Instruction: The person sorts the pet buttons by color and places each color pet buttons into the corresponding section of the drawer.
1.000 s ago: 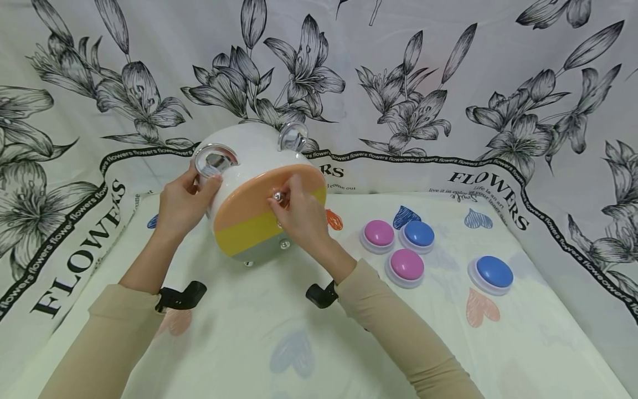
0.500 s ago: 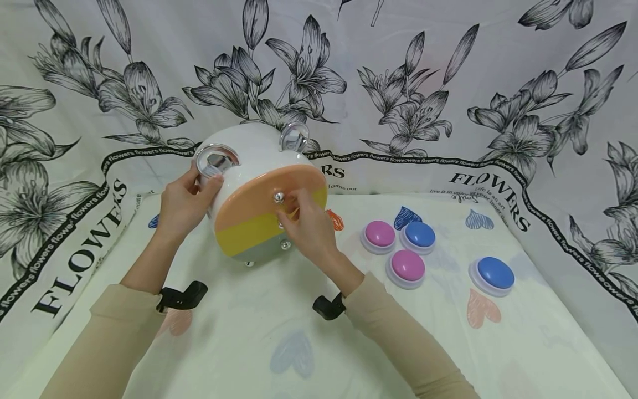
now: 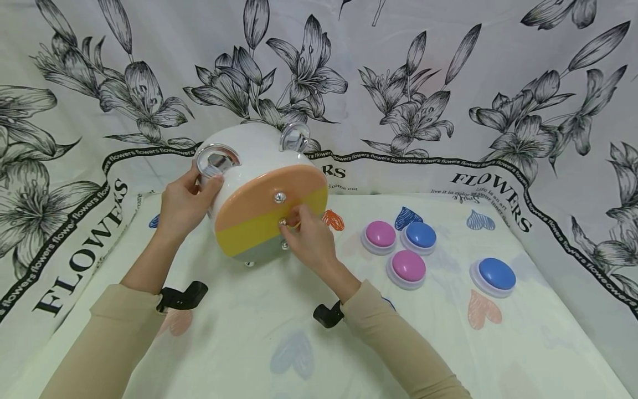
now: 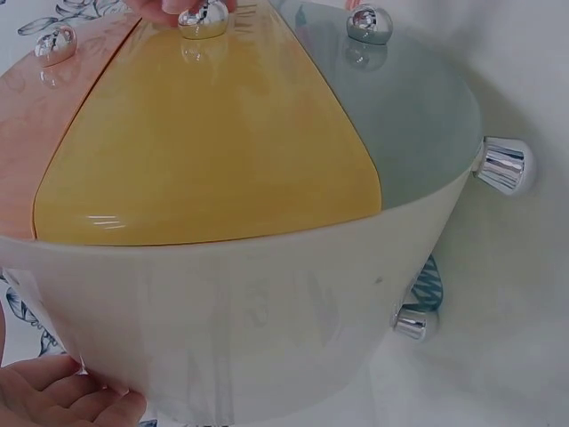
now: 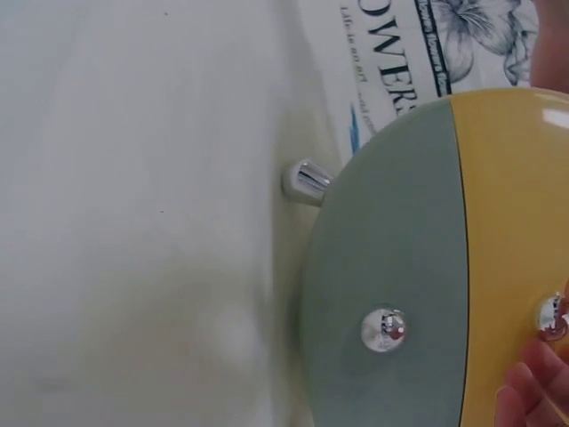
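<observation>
A glossy white rounded box (image 3: 239,141) leans on the table, its oval front striped with an orange panel (image 3: 249,202), a yellow panel (image 4: 204,142) and a grey-green panel (image 5: 391,222). Each panel bears a round silver knob. My left hand (image 3: 184,205) grips the box's left side, thumb by the left silver ear-shaped piece (image 3: 217,159); its fingers (image 4: 71,391) lie against the white wall. Thumb and fingers of my right hand (image 3: 311,238) pinch the yellow panel's knob (image 4: 204,18). The orange panel's knob (image 3: 280,197) and the grey-green panel's knob (image 5: 384,329) are untouched.
Right of the box sit two pink push buttons (image 3: 380,234) and a blue push button (image 3: 418,235) in a cluster. Another blue push button (image 3: 495,274) stands farther right. Silver feet (image 4: 504,166) stick out under the box. A flower-printed cloth (image 3: 399,100) hangs behind.
My right hand has let go of the orange panel's knob and moved down to the yellow panel's knob. The left hand and the box stay in place.
</observation>
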`<state>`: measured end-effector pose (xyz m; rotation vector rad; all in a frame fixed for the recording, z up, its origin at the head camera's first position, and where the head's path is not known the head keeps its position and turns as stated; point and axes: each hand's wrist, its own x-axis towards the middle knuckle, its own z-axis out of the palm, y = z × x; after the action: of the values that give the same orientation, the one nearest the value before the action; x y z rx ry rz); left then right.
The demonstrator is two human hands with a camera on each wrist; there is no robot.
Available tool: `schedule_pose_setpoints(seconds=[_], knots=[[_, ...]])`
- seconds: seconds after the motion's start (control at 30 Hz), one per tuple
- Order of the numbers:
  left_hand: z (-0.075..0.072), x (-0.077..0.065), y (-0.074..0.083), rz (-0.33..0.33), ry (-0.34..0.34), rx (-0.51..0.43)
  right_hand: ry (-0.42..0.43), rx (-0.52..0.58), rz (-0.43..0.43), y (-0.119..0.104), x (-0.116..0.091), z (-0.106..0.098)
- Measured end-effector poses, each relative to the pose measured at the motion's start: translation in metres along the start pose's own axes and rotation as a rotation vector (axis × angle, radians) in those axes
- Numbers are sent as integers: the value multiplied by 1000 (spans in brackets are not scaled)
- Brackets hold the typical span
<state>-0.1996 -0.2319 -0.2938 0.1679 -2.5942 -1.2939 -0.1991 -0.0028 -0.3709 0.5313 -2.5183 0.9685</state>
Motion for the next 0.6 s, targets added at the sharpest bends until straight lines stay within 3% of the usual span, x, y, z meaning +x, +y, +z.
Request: schedule_pose_setpoints(seconds=[0.6], knots=[[0,0,0,-16,-18,-9,66,-71,27,-4,0,16]])
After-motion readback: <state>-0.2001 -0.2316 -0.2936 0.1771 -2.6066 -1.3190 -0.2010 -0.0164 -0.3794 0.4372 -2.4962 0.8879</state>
